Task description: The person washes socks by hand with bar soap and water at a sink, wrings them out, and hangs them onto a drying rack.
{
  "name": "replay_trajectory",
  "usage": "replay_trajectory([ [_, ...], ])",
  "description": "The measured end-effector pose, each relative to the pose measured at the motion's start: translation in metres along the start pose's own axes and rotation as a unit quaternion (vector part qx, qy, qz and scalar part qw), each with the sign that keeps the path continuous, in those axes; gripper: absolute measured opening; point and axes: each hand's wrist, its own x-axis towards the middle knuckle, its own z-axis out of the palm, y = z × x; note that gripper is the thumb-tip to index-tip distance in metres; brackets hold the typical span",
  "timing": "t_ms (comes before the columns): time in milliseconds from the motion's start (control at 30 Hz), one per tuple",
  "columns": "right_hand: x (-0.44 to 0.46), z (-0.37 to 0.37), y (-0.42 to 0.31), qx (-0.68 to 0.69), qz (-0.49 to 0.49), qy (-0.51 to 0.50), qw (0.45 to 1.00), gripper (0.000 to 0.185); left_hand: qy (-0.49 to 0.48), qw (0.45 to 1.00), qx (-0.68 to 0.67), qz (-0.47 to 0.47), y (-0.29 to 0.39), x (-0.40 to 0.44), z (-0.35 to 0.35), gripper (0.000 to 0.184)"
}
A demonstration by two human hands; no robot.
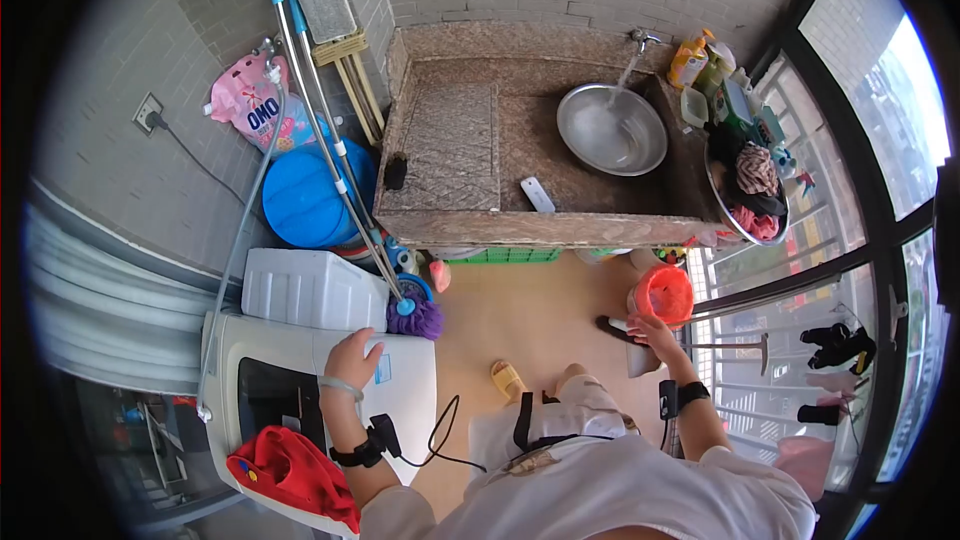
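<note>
Far side: tap (643, 37) running, water (628, 72) collecting in metal basin (575, 137); clothes (757, 170) lying apart in bowl (722, 208), far right. Left hand (352, 362) hanging over near-left washing machine (410, 390), fingers loosely spread, nothing visibly held. Right hand (653, 334) hanging beside red bin (648, 292); cannot tell grip.

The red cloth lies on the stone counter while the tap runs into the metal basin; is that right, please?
Not quite: the head view shows the red cloth on the white washing machine; the tap does run into the metal basin.
</note>
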Motion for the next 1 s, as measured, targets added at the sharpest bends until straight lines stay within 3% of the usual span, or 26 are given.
replay_trajectory([
  [67, 0.006, 0.000, -0.028, 0.029, -0.009, -0.019, 0.999, 0.028, 0.044, 0.993, -0.087, 0.061, 0.012, 0.036, -0.003, 0.034],
  [200, 0.023, -0.013, -0.079, 0.092, -0.014, -0.022, 0.995, 0.034, 0.062, 0.991, -0.066, 0.098, 0.029, 0.103, -0.005, 0.033],
  [267, 0.040, -0.025, -0.108, 0.182, -0.024, -0.061, 0.981, 0.032, 0.063, 0.990, -0.108, 0.069, 0.037, 0.134, -0.005, 0.034],
  [367, 0.089, -0.043, -0.146, 0.213, -0.040, -0.022, 0.976, 0.033, 0.109, 0.988, -0.106, 0.034, 0.033, 0.190, 0.010, 0.039],
  [533, 0.247, -0.085, -0.218, 0.362, -0.037, -0.093, 0.927, 0.037, 0.171, 0.957, -0.220, -0.086, 0.013, 0.305, 0.043, 0.045],
  [600, 0.313, -0.104, -0.217, 0.365, -0.027, -0.104, 0.925, 0.038, 0.198, 0.934, -0.264, -0.134, 0.005, 0.344, 0.050, 0.049],
  [667, 0.372, -0.116, -0.219, 0.428, 0.052, -0.051, 0.901, 0.039, 0.200, 0.954, -0.165, -0.150, 0.003, 0.375, 0.054, 0.053],
  [733, 0.421, -0.137, -0.202, 0.424, 0.087, -0.054, 0.900, 0.040, 0.197, 0.940, -0.227, -0.162, -0.008, 0.397, 0.069, 0.058],
  [800, 0.456, -0.147, -0.196, 0.402, 0.130, 0.017, 0.906, 0.038, 0.156, 0.969, 0.043, -0.185, 0.016, 0.410, 0.069, 0.059],
  [867, 0.478, -0.153, -0.187, 0.397, 0.148, 0.023, 0.906, 0.034, 0.168, 0.954, 0.091, -0.230, 0.022, 0.420, 0.080, 0.059],
  [933, 0.516, -0.177, -0.136, 0.448, 0.142, -0.023, 0.883, 0.030, 0.183, 0.944, 0.111, -0.250, 0.022, 0.427, 0.084, 0.052],
  [967, 0.551, -0.204, -0.083, 0.491, 0.037, -0.266, 0.829, 0.031, 0.181, 0.943, 0.113, -0.255, 0.023, 0.431, 0.082, 0.052],
  [1000, 0.587, -0.210, -0.039, 0.502, 0.010, -0.262, 0.824, 0.030, 0.161, 0.947, 0.121, -0.249, 0.027, 0.436, 0.079, 0.049],
])
